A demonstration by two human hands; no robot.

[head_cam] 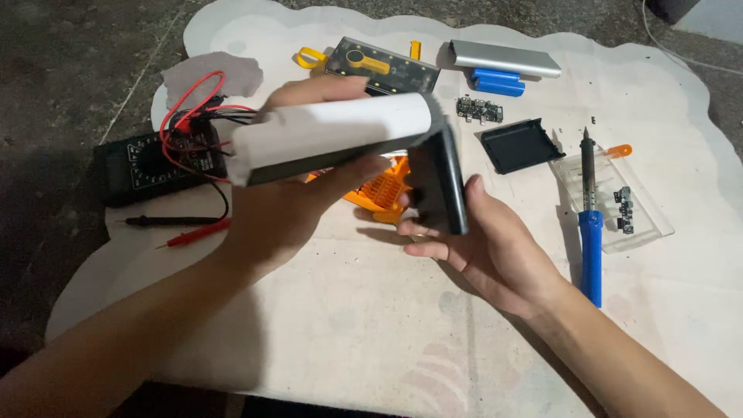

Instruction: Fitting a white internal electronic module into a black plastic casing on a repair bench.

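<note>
My left hand (286,209) grips a long silver-white metal casing (333,135), held level above the cloth. At the casing's right end my right hand (472,240) holds a flat black end cap (441,182), pressed against the casing's opening. Under both hands an orange plastic battery holder (383,193) lies on the cloth, partly hidden by the casing and cap.
A white cloth (371,325) covers the dark floor. On it lie a black multimeter (147,166) with red and black leads, a second silver casing (503,58), blue battery cells (495,81), a small circuit board (480,110), another black cap (518,143), and a blue-handled soldering iron (590,232) across a clear plastic box (642,209).
</note>
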